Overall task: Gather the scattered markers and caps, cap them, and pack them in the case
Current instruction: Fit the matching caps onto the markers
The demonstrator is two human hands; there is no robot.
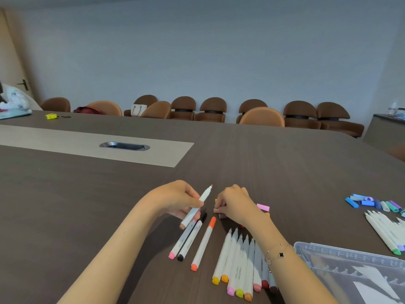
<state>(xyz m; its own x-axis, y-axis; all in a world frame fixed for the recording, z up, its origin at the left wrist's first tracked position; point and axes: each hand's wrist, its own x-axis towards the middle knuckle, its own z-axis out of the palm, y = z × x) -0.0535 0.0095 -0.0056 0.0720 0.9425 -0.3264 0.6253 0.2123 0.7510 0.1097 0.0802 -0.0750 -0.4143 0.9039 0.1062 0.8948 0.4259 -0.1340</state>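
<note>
My left hand [182, 199] grips an uncapped white marker [198, 206] with a tan end, its tip pointing up and away. My right hand [233, 201] curls over loose caps on the table and pinches a tan cap [218, 210]. A pink cap [263, 207] lies just right of that hand. Three capped markers, pink, black and orange [203, 244], lie below my left hand. Several uncapped markers [238, 262] lie in a row under my right wrist. The clear plastic case [328, 252] stands open at the lower right.
Several blue, green and purple caps [372, 204] sit in a heap at the far right, with more uncapped markers [385, 233] below them. A metal cable port [125, 146] is set in the table's middle. Chairs [260, 116] line the far side.
</note>
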